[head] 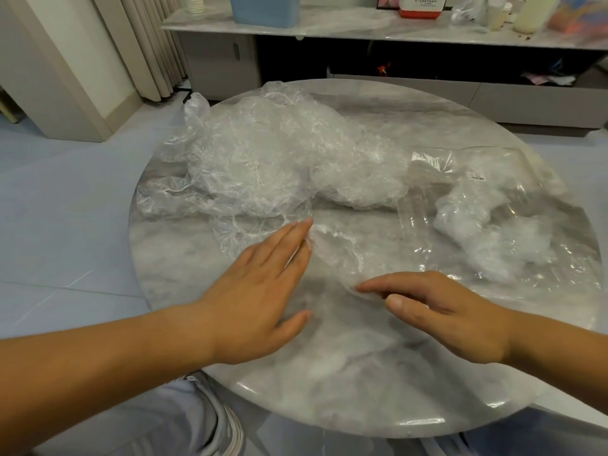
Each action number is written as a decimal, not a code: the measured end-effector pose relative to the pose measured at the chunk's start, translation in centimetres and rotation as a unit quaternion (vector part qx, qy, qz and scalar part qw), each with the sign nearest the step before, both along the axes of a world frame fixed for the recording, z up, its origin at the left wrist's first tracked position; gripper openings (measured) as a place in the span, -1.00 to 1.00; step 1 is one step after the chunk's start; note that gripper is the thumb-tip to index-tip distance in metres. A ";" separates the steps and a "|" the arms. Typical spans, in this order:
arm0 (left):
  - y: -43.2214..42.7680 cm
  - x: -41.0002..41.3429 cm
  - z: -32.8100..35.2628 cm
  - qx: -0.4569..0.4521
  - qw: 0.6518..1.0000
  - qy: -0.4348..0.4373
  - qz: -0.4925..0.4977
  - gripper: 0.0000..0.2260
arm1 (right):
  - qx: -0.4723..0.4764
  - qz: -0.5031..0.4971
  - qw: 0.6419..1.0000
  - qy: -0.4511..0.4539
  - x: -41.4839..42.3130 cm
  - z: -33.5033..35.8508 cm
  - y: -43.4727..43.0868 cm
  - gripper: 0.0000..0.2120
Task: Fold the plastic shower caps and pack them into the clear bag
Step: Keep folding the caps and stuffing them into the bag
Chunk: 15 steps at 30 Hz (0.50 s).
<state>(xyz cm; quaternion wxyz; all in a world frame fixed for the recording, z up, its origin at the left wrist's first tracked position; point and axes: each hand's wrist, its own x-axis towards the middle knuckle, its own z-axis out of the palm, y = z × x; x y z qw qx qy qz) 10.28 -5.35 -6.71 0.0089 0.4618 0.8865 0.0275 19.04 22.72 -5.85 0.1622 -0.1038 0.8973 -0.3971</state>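
One cap [335, 248] being flattened: my left grip [260, 291] released, pressing it; right grip [441, 311] released, touching edge. Next: fold.

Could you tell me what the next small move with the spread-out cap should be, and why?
Probably the right hand should pinch the shower cap at its near edge and fold it over: it lies unfolded, with the left hand flat, fingertips at its other edge.

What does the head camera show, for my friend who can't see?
The left hand and right hand touch a clear shower cap on a round marble table. Crumpled caps lie behind; a clear bag lies right.
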 end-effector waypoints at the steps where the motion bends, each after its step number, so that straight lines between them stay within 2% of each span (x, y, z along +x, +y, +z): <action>1: -0.3 -0.3 0.2 0.004 0.999 0.047 -0.024 -0.27 | 0.004 -0.001 1.000 0.006 0.0 0.0 0.2 -0.47; 4: -0.9 -1.3 1.3 -0.022 0.987 0.113 -0.108 -0.46 | 0.049 0.018 0.998 0.044 0.0 -0.1 0.4 -0.44; 7: -1.1 -1.3 1.8 -0.019 0.984 0.098 -0.145 -0.67 | 0.110 0.083 0.988 0.064 0.1 -0.4 0.2 -0.44; 10: -1.1 0.4 0.9 -0.028 0.985 0.033 -0.170 -0.70 | 0.147 0.145 0.976 0.064 0.1 -0.8 -0.6 -0.51; 15: -1.8 1.2 -0.7 -0.052 0.987 -0.075 -0.136 -0.60 | 0.152 0.148 0.973 0.087 0.3 -1.0 -0.8 -0.50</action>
